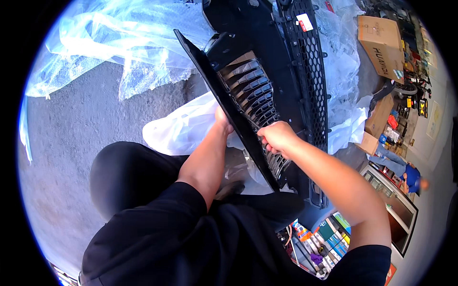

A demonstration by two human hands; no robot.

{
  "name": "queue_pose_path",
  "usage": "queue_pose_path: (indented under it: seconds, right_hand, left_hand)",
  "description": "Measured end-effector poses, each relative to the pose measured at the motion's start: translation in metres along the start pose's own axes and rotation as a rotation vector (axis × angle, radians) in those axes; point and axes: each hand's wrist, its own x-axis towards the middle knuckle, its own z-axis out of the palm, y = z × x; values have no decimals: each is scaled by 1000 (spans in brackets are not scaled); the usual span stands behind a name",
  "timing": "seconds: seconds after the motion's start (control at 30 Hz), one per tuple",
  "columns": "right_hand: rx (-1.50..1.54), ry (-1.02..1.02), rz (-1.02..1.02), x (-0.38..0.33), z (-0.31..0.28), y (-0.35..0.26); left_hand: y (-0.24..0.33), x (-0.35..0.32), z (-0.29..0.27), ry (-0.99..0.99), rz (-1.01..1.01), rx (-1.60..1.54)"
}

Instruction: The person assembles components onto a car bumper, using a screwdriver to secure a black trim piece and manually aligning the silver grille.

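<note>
A black plastic car bumper (281,62) stands tilted in front of me, with a chrome-slatted grille (253,90) in its opening. My left hand (223,120) holds the bumper's raised near edge, its fingers mostly hidden behind the panel. Over the lower slats, my right hand (277,137) is closed in a fist, knuckles up; whatever it pinches is hidden. Along the bumper's right side runs a black honeycomb mesh (313,71) with a white and red label (304,22) near its top.
Clear plastic wrap (138,38) and white foam sheeting (183,125) lie on the grey floor (90,109). Cardboard boxes (380,40) stand at the right. A person in blue (411,177) is farther off. Near my right elbow is a bin of bottles and packages (329,240).
</note>
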Motion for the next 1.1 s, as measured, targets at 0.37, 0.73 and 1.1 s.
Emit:
queue_pose_path:
  seconds: [0.37,0.73,1.1]
  right_hand:
    - [-1635,505,-1695,-24,-37,5]
    - [-973,406,-761,-25,-6,13]
    - [-835,529,-745,-18,3,20]
  left_hand:
    - [-1,-19,26,11,24,0]
    - [2,-19,24,87,61,-39]
    - [0,-24,29,12,16,-41]
